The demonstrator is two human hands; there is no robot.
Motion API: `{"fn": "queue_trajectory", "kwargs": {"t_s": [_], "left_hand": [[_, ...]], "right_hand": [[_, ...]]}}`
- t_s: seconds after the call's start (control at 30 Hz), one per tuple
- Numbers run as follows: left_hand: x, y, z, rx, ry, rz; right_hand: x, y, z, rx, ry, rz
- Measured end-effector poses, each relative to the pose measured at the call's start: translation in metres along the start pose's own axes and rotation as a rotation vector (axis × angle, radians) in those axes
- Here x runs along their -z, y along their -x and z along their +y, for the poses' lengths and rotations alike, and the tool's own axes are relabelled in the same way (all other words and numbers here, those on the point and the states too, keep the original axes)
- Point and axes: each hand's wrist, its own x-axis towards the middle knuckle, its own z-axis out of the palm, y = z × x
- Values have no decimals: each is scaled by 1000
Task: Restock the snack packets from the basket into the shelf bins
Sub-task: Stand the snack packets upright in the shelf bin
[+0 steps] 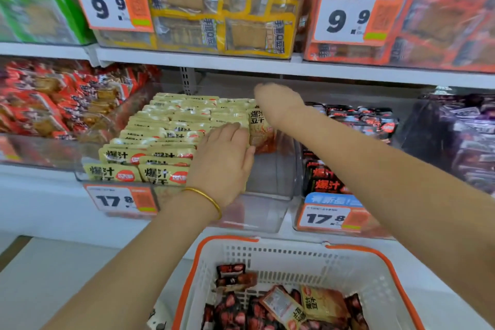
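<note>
Bin (270, 187), clear plastic, mid shelf, centre of view: left 2/3 is filled w/ neat rows of beige snack packets (166, 128); right strip is bare down to the floor. Price tag (120, 199) marked 17.8 is fixed to the front-left.

Left hand (222, 158): fingers are kept straight and together, laid flat against the right edge of the rows; nothing is gripped. Gold bangle (206, 198) is worn at the wrist.

Right hand (276, 104): reached deeper into the bin, back of hand up, fingers curled downward and blurred. One upright packet (259, 128), same beige type, is held by its top under this hand, standing in the gap just right of the left fingertips.

Basket (294, 257), white w/ orange rim, is seen below the shelf edge, btwn the forearms. Dark red packets (233, 311) are piled in it, plus a loose beige packet (324, 303) lying on top.

Neighbouring bins: black packets (361, 120) to the right, red packets (53, 99) to the left, yellow packets (222, 8) on the shelf above.
</note>
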Motion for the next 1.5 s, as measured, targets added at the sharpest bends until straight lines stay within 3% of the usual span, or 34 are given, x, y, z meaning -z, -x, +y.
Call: {"fn": "queue_trajectory", "kwargs": {"t_s": [0.17, 0.27, 0.43, 0.6, 0.73, 0.83, 1.0, 1.13, 1.2, 1.3, 1.4, 1.5], "left_hand": [[-1, 69, 43, -101, 166, 228], [-32, 121, 58, -240, 128, 80], [-93, 154, 39, -263, -61, -310], [-119, 146, 35, -275, -111, -417], [-129, 135, 43, -245, -48, -457], [-134, 130, 48, -191, -90, -535], [-144, 134, 41, -192, -146, -634], [-147, 138, 39, -177, -116, -707], [-148, 138, 37, -142, -50, -762], [-150, 137, 36, -100, 31, -844], [-142, 140, 40, 15, 164, -891], [-129, 144, 49, 105, 318, -809]], "right_hand": [[18, 122, 4, 119, -391, 354], [-15, 207, -3, 133, -650, 414], [-132, 261, -4, -37, -719, 43], [-266, 265, 19, -159, -505, -409], [-338, 287, 8, 99, -68, -867], [-367, 298, -7, 195, 82, -1021], [-380, 301, -5, 208, 47, -1044], [-359, 281, 5, 325, 14, -845], [-331, 263, 12, 333, -182, -763], [-260, 240, 23, 269, -534, -771], [-203, 238, 34, 259, -685, -739], [-173, 247, 43, 195, -819, -618]]}}
